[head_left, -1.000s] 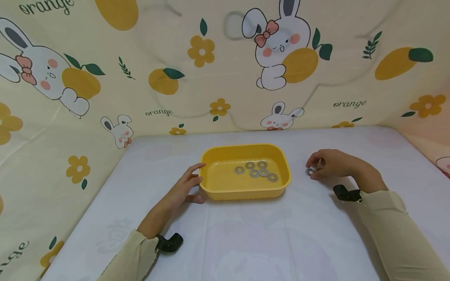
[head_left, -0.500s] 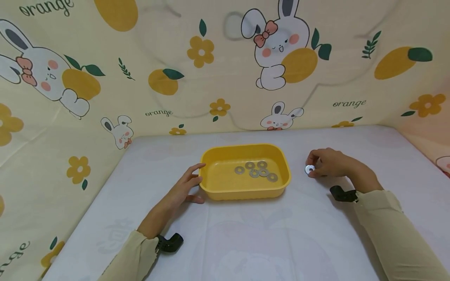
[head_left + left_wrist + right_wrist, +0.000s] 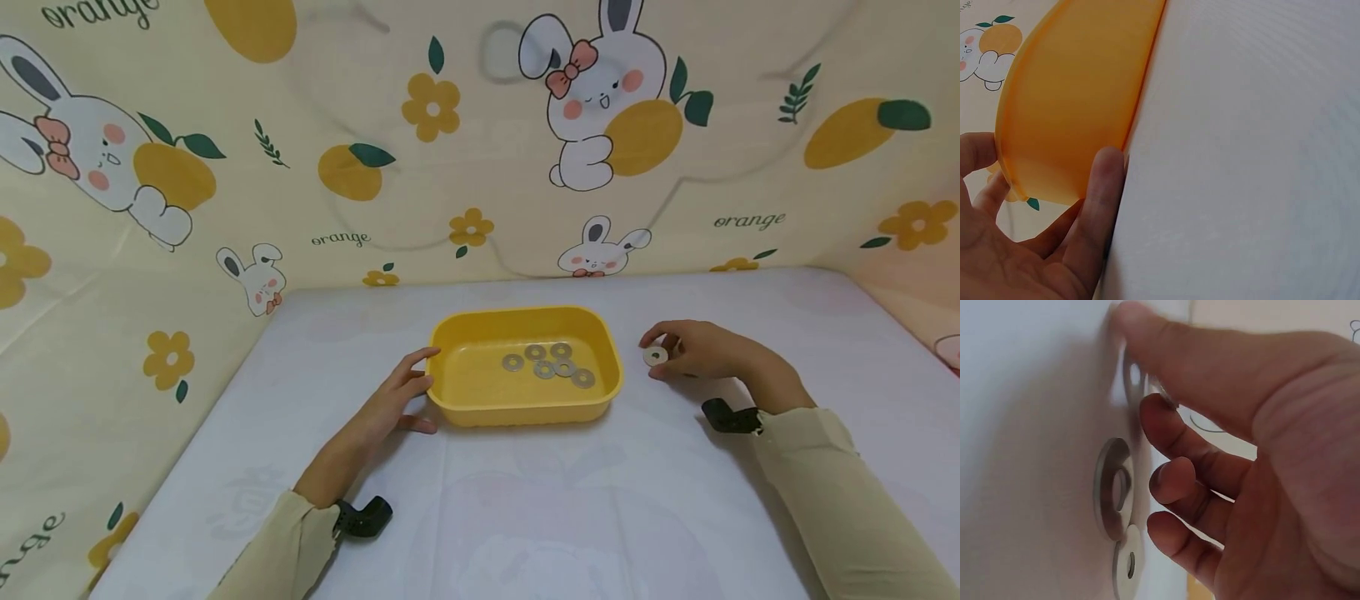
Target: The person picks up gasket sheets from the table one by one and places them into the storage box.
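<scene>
A yellow plastic tray (image 3: 465, 414) stands mid-table, with several flat metal washers (image 3: 582, 378) lying in its right half. My left hand (image 3: 393, 398) rests its fingertips against the tray's left end, fingers relaxed; in the left wrist view the thumb (image 3: 1105, 187) lies low along the tray's wall. To the right of the tray, my right hand (image 3: 708, 350) pinches one washer (image 3: 656, 357) between thumb and fingers, tilted up. The right wrist view shows two more washers (image 3: 1114, 489) beneath the curled fingers, mostly hidden by the hand in the head view.
A white cloth (image 3: 525, 517) covers the table. Behind and at the sides rises a cream curtain (image 3: 480, 158) printed with rabbits and oranges. Both wrists carry black camera mounts (image 3: 365, 518).
The right hand has taken up a washer that lay on the table, tilted it and moved it slightly left toward the tray. The left hand and tray have stayed in place.
</scene>
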A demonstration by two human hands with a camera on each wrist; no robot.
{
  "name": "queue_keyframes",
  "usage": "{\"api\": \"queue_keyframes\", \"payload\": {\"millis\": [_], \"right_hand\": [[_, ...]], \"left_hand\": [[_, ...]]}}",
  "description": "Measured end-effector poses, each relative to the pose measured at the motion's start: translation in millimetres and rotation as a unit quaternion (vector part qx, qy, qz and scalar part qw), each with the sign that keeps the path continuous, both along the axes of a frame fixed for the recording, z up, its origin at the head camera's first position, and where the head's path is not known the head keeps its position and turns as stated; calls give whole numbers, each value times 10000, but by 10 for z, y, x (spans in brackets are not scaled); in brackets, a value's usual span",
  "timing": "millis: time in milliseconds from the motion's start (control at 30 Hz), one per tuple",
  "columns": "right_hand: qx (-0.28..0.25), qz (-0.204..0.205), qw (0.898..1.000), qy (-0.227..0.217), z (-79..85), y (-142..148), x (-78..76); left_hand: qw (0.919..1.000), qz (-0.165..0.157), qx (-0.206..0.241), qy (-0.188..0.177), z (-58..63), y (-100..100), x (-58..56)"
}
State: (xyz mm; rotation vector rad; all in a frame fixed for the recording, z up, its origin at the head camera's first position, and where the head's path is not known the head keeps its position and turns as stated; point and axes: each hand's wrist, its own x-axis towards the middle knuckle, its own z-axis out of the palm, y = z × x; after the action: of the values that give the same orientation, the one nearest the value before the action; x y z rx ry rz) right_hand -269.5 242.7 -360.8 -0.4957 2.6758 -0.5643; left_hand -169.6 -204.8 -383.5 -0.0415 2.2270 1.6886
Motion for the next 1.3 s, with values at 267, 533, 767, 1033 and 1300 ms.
{"api": "queue_keyframes", "payload": {"millis": [267, 533, 767, 1033, 1300], "right_hand": [[-103, 127, 9998, -99, 16, 1, 11], [33, 40, 10000, -49, 12, -14, 2], [23, -80, 9999, 111, 58, -69, 48], [-100, -204, 9990, 383, 109, -112, 73], [-123, -49, 9960, 883, 164, -141, 91]], "left_hand": [[10000, 5, -22, 15, -26, 2, 1], [10000, 24, -47, 55, -25, 7, 6], [9999, 66, -126, -7, -5, 24, 5], [9999, 107, -107, -33, -6, 30, 3], [9999, 57, 100, 21, 2, 14, 8]]}}
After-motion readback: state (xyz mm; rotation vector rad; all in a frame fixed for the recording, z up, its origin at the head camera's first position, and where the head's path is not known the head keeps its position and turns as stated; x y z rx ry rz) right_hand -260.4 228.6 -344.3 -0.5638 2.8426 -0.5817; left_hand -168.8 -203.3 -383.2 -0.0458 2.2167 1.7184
